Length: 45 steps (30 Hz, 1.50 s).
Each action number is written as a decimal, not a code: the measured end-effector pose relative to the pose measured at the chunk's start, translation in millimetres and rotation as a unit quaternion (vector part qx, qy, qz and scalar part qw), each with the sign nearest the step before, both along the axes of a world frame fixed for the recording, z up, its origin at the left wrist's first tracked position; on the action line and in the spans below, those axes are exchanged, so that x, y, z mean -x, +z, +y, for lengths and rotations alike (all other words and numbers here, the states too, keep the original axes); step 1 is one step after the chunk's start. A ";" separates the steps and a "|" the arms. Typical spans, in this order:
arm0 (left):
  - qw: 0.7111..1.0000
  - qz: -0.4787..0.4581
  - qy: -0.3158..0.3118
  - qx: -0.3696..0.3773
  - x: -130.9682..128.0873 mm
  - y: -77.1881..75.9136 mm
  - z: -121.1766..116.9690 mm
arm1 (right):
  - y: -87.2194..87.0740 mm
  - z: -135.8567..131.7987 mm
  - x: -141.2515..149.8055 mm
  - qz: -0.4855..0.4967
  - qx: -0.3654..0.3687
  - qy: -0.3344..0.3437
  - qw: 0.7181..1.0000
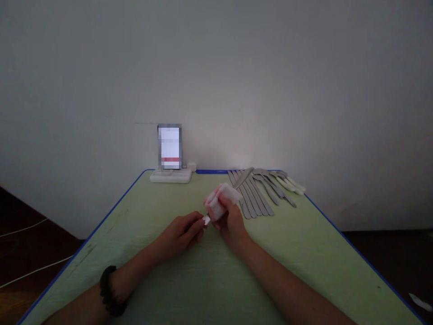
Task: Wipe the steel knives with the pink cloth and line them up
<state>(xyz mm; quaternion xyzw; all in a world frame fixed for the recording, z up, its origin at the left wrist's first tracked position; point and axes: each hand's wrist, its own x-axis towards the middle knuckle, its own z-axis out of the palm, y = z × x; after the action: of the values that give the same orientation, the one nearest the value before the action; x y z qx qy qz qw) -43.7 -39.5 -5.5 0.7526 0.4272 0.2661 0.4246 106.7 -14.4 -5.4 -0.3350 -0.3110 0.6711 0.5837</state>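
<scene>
My right hand (232, 219) is closed round a folded white cloth (221, 198), held just above the green table (203, 280). A small bright metal end (206, 220) pokes out of the cloth toward my left hand (182, 232). The left hand's fingers pinch that end; the piece itself is mostly hidden in the cloth and too small to name. A dark bead bracelet (110, 291) circles my left wrist.
Several metal knives and spoons (260, 189) lie in a fanned row at the table's back right, some with white handles (292, 184). A phone (169, 146) stands on a white stand (171, 175) at the back edge against the wall. White cables (30, 271) run along the floor on the left.
</scene>
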 end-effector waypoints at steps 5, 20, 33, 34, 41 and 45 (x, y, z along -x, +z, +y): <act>1.000 -0.017 0.015 0.006 -1.3 -3.5 0.5 | -5.3 4.0 -1.1 0.014 -0.036 0.039 0.998; 0.998 0.000 0.065 -0.005 0.6 -4.3 5.2 | -17.8 10.0 -2.6 -0.031 -0.066 0.026 0.997; 0.997 0.001 0.069 0.017 -1.3 -1.4 4.3 | -15.3 7.9 -3.1 -0.100 -0.066 0.025 0.993; 0.997 -0.002 0.074 0.021 -1.1 -2.1 4.6 | -14.7 7.5 -3.0 -0.105 -0.067 0.029 0.992; 0.993 -0.026 0.104 0.044 -1.9 0.4 4.7 | -12.0 6.6 -3.4 -0.083 -0.071 0.070 0.992; 0.994 -0.023 0.106 0.032 -2.0 0.5 5.0 | -10.5 6.5 -6.1 -0.130 -0.091 0.083 0.984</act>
<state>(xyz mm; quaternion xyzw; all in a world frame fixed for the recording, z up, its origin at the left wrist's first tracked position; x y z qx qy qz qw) -41.7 -34.5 -5.0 0.6827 0.5033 0.3126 0.4277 112.8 -7.9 -16.0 -0.3376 -0.4704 0.6374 0.5084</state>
